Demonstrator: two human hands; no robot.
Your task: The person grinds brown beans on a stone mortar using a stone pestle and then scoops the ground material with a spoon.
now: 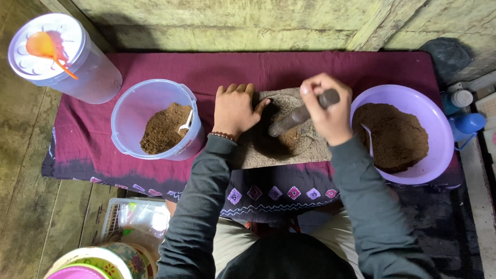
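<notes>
At the centre of the maroon cloth [155, 64], a flat stone mortar [289, 150] sits between two containers of brown powder. The right hand [328, 111] is closed in a full fist around the upper end of a dark stone pestle [295, 118], which slants down and to the left so that its lower end meets the small patch of brown powder [290, 138] on the stone. The left hand [236, 109] lies palm-down, fingers together and extended, on the left edge of the mortar, grasping nothing.

Procedure for grinding, as judged from this layout:

1. Maintain downward pressure with the left hand; the stone rests on cloth and may creep under sideways strokes.
2. Keep the pestle tip on the powder patch and work within the shallow worn area, so that material does not spill over the near edge onto the patterned cloth border [274, 194].
3. Keep the left thumb, which points toward the grinding area, well apart from the pestle tip.
4. Use short strokes; the charge on the stone is small.

Adjacent items: a clear tub [155, 119] with powder and a white scoop [186, 125] lies just left of the mortar; a purple bowl [439, 139] holding a larger heap lies just right. A lidded jar [67, 57] with an orange spoon [46, 49] on its lid stands at the far left.
</notes>
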